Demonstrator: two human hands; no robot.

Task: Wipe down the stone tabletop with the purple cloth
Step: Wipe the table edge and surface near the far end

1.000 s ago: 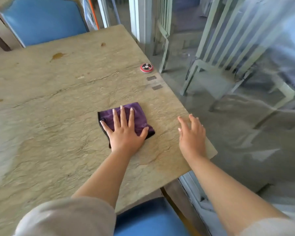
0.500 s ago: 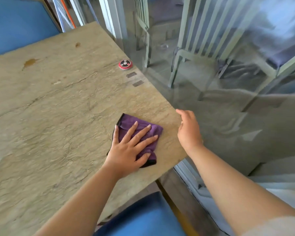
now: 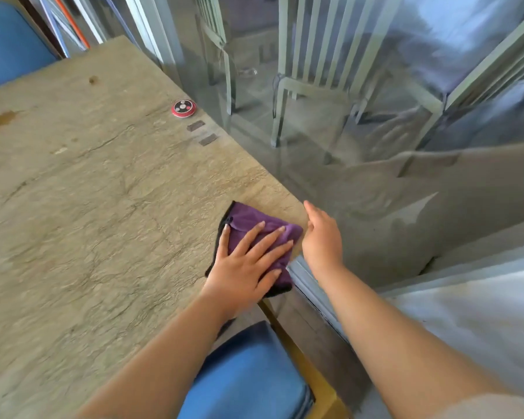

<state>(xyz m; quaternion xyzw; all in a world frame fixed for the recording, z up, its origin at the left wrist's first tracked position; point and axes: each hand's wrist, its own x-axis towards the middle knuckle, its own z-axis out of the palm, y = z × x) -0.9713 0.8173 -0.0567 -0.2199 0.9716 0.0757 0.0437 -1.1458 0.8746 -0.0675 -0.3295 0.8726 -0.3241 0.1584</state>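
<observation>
The beige stone tabletop (image 3: pixel 82 207) fills the left of the view. A folded purple cloth (image 3: pixel 248 220) with a dark hem lies at the table's near right corner. My left hand (image 3: pixel 245 267) presses flat on the cloth with fingers spread and straight. My right hand (image 3: pixel 322 240) hovers just past the table's right edge beside the cloth, fingers straight, holding nothing. Brown stains (image 3: pixel 3 118) mark the far left of the tabletop.
A round red and black button (image 3: pixel 183 108) and two small grey tags (image 3: pixel 208 140) sit by the right edge. A glass wall (image 3: pixel 375 146) runs along that edge. One blue chair seat (image 3: pixel 248 379) is below the near edge, another blue chair (image 3: pixel 9 40) at far left.
My left hand has slid the cloth toward the near right corner of the table. My right hand has come off the tabletop and now sits beside the edge.
</observation>
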